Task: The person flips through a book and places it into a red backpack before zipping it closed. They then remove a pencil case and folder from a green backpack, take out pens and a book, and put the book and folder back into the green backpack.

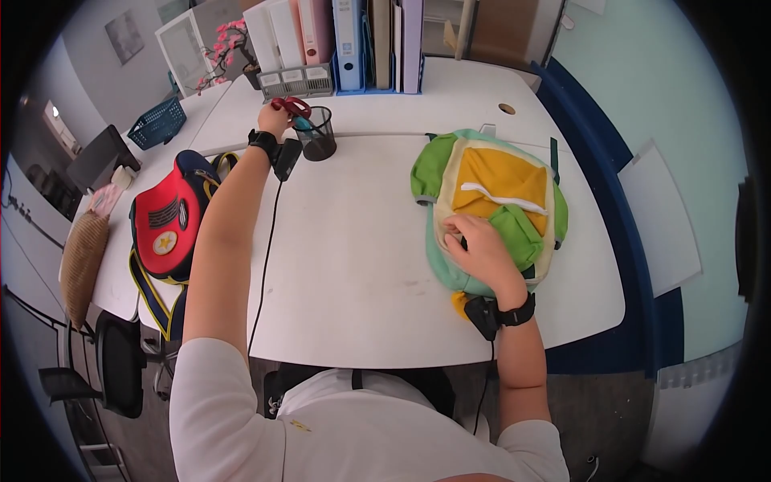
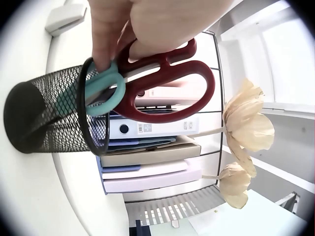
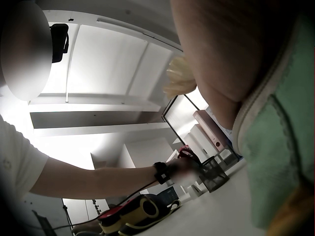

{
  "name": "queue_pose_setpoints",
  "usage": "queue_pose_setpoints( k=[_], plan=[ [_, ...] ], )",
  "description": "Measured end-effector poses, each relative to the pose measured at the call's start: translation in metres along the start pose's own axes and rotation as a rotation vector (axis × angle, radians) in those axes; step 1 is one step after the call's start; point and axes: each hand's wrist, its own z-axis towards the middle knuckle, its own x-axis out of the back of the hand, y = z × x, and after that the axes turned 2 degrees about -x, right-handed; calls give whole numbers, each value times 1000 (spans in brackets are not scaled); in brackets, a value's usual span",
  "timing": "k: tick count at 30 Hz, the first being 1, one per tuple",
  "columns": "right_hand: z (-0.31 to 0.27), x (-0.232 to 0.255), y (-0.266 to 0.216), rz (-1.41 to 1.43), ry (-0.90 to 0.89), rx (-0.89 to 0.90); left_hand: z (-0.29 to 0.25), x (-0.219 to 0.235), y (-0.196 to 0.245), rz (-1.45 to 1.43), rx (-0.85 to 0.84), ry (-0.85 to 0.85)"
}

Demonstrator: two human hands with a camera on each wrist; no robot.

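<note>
At the back left of the desk, my left hand (image 1: pixel 275 119) pinches the red-handled scissors (image 2: pixel 170 81) by a handle loop. Their handles stand above the rim of a black mesh pen holder (image 1: pixel 320 143). A pair of teal-handled scissors (image 2: pixel 106 88) sits inside the holder, its handle close under my fingers. My right hand (image 1: pixel 483 251) rests on the lower left part of a green, cream and yellow backpack (image 1: pixel 490 173), fingers loosely bent over its front. In the right wrist view the bag's mint-green side (image 3: pixel 275 142) lies close beside that hand.
A red and navy backpack (image 1: pixel 165 221) lies at the desk's left. Ring binders (image 1: pixel 349 44) in racks line the back, with pink artificial blossoms (image 1: pixel 229 44) beside them. Farther left are a blue basket (image 1: pixel 157 122) and a brown cushion (image 1: pixel 84 249). Cables hang from both wrist cameras.
</note>
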Motion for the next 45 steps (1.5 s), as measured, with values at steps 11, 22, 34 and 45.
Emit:
queue_pose_setpoints(
  k=[11, 22, 34, 45],
  plan=[
    [1, 0, -2, -22, -5, 8, -7, 34, -14, -90, 289, -261],
    [0, -2, -2, -91, 16, 57, -77, -16, 75, 225, 173, -78],
    [0, -2, 0, -100, -3, 49, -29, 0, 64, 118, 28, -401],
    [0, -2, 0, -92, -6, 44, 22, 25, 25, 891, -725, 152]
  ],
)
